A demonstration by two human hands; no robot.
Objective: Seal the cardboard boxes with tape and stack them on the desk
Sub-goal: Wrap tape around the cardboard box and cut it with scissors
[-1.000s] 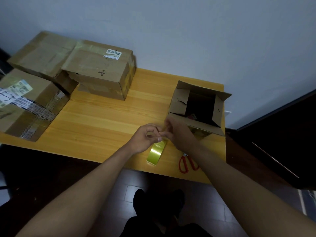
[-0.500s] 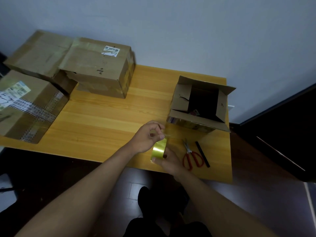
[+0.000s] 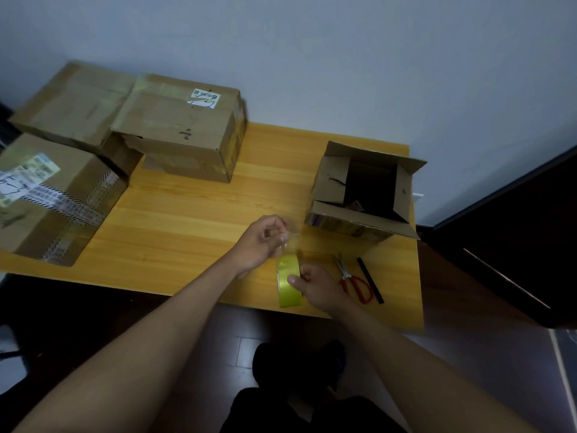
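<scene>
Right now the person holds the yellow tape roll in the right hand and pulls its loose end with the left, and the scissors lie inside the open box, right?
Not quite. In the head view the scissors lie on the desk, nearer the person than the open box, not inside it. The rest holds: the right hand grips the tape roll and the left hand pinches its loose end.

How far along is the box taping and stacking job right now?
Done: three boxes at the desk's left look closed and taped, the labelled box leaning on another. In hand: the right hand holds the tape roll while the left hand pinches the clear tape end pulled from it. Left: the open box has flaps up and no tape; scissors lie unused. Neat stacking remains.
</scene>
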